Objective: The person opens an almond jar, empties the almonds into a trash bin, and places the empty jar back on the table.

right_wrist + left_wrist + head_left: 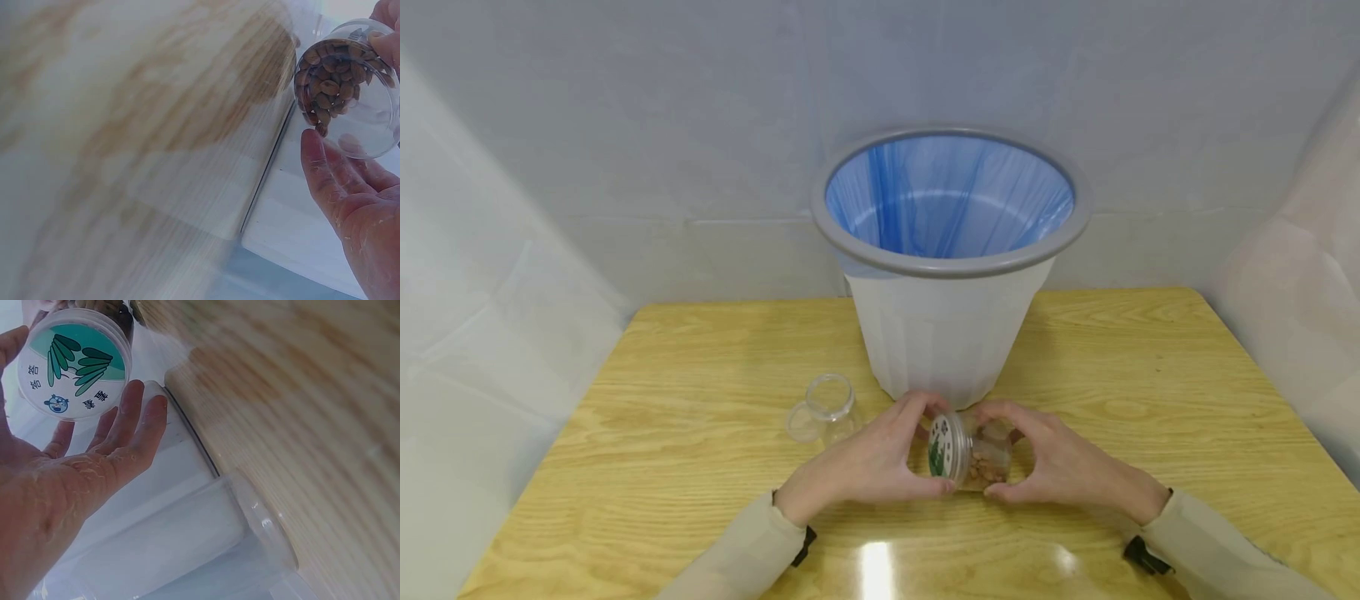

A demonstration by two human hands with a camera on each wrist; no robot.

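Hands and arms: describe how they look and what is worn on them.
Both hands are bare, no gloves or rings visible. The left hand and right hand emerge from long beige sleeves. A black strap or clip sits at each cuff. The wrist views show dry, flaky patches on the palms.

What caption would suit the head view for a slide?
Both hands, left hand on the lid and right hand on the jar of nuts, before a blue-lined bin on a wooden table.
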